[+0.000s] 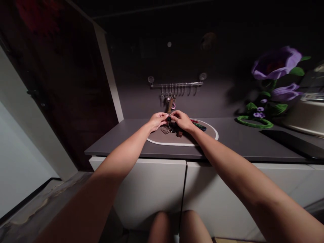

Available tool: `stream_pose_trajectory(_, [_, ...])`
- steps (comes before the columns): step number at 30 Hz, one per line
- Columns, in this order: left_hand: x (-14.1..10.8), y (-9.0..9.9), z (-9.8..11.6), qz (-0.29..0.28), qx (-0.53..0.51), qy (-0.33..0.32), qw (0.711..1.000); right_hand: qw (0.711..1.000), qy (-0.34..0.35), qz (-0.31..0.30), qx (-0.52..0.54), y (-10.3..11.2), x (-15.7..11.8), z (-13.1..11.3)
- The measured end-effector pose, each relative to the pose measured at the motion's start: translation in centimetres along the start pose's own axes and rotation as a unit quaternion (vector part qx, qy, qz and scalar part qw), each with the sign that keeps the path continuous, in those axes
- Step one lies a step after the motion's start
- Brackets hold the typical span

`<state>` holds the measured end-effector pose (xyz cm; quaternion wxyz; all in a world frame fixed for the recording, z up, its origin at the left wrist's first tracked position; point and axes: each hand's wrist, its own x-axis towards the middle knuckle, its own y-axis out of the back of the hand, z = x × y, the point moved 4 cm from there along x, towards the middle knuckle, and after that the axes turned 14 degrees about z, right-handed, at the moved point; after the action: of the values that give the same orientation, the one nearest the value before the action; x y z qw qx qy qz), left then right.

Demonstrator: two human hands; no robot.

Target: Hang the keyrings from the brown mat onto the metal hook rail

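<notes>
My left hand (159, 121) and my right hand (181, 120) meet over an oval mat (164, 141) with a white rim. Both are closed, fingertips pinching a small dark item between them that looks like part of a key bunch. Just beneath, a ring with keys (165, 131) hangs or lies; which one, I cannot tell. A small brown block (179, 134) is below my right hand. Behind my hands, more keys and a brown tag (170, 105) hang from a clear hook rail (177, 84) on the wall.
Red and dark green items (199, 126) lie on the mat's right part. Further right on the grey counter (227, 141) are purple craft flowers (278, 64) with a green ring base (254, 122), a black flat panel (293, 143) and a pale rounded appliance (306, 113).
</notes>
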<state>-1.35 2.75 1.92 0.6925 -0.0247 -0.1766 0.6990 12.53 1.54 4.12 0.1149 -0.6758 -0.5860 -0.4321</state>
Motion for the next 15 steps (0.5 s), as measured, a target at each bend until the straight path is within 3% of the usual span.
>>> stream_pose_trajectory(15, [-0.29, -0.48, 0.14, 0.000, -0.002, -0.011, 1.000, 0.993, -0.066, 0.004, 0.103, -0.07, 0.07, 0.84])
